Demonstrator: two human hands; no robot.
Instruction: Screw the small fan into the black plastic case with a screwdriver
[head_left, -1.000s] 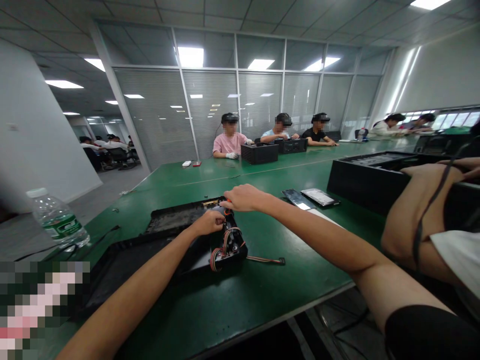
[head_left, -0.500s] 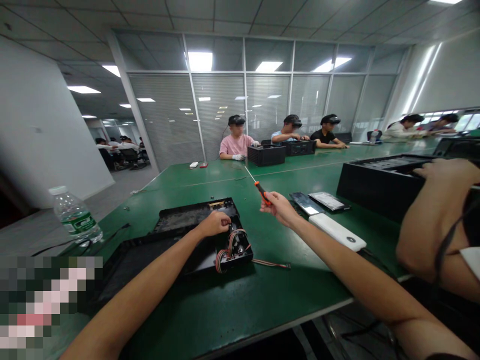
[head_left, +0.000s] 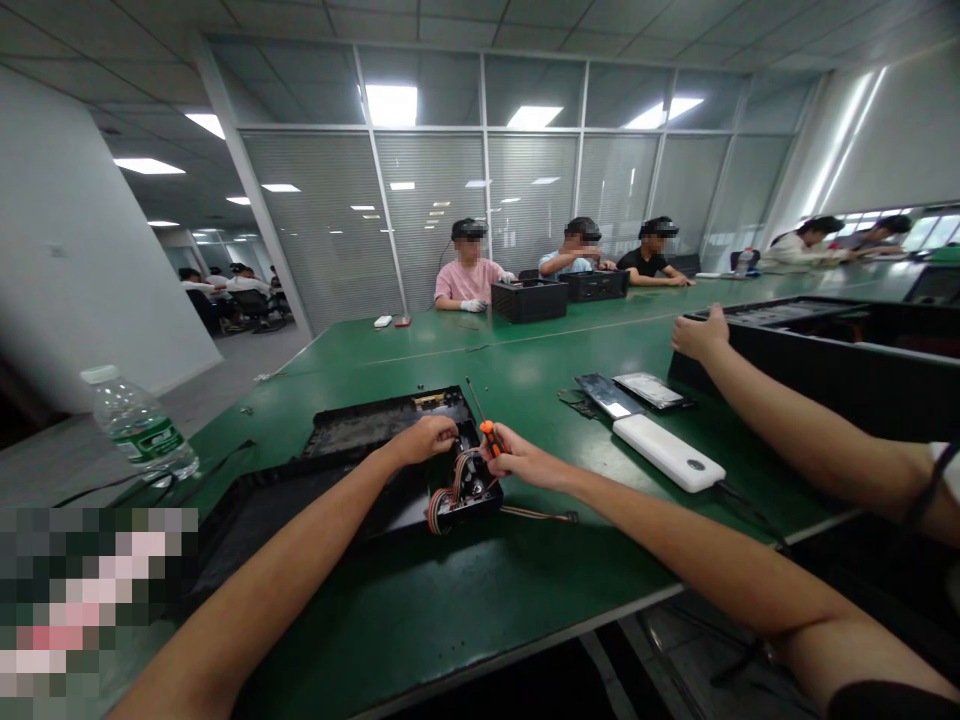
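Note:
On the green table (head_left: 555, 560) lies an opened black electronics case (head_left: 352, 435) with circuit parts and striped multicoloured wires (head_left: 437, 510) at its right end. My left hand (head_left: 431, 440) is closed over that end, fingertips pinched at the inner parts; whatever is between them is too small to make out. In my right hand (head_left: 521, 462) is an orange-and-black screwdriver (head_left: 491, 438), held by the handle with its thin shaft pointing up and away. This hand is beside the case's right edge, close to the wires.
A water bottle (head_left: 142, 425) stands at the left. To the right lie a white power bank (head_left: 667, 455), a dark phone-like slab (head_left: 604, 393) and a hard drive (head_left: 651, 389). A neighbour's hand (head_left: 703, 333) touches a large black computer case (head_left: 810, 350). Several people sit across the table.
My right hand has brought the screwdriver left and down to the case. My left hand stays at the same place. The neighbour's hand has moved to the near left corner of the large case.

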